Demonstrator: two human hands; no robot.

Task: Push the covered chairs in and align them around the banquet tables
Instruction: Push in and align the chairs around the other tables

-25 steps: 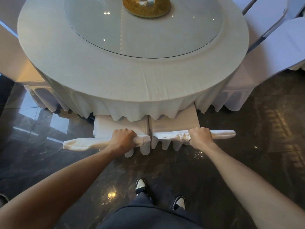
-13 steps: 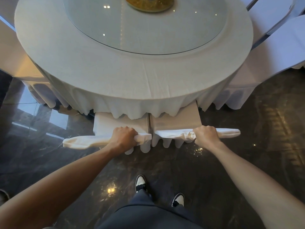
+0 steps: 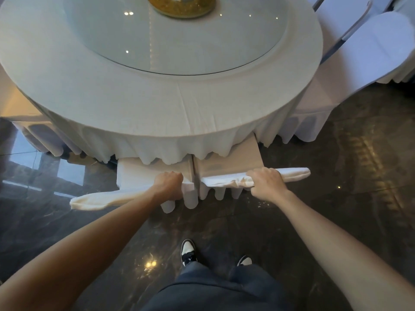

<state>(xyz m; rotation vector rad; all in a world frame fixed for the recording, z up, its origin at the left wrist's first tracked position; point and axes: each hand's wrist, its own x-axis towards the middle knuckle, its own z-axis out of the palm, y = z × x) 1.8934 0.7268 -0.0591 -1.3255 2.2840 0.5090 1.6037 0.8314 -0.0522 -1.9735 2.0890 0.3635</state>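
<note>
Two white fabric-covered chairs stand side by side at the near edge of the round banquet tabletop (image 3: 157, 104) draped in a white cloth; their seats are tucked under the cloth's scalloped hem, only the rear parts showing.

Left hand (image 3: 169, 185): grip closed over the top edge of the left covered chair (image 3: 132, 176), at the right end of its backrest. The rest of that backrest top runs outward to the left of the grip, as a flattened white band.

Right hand (image 3: 266, 184): grip closed around the top edge of the right covered chair (image 3: 226, 163), fabric bunched just inside the grip. A short length of backrest top sticks out to the right beyond it.

Narrow gap between the two chairs, midway between the grips. Pleated skirts hang below both grips.

Clear glass turntable (image 3: 179, 37) on the tabletop, gold round centrepiece (image 3: 182, 7) at its middle. Another white covered chair (image 3: 370, 52) far right. Dark glossy stone floor (image 3: 336, 198); black-and-white shoes (image 3: 188, 252) below.
</note>
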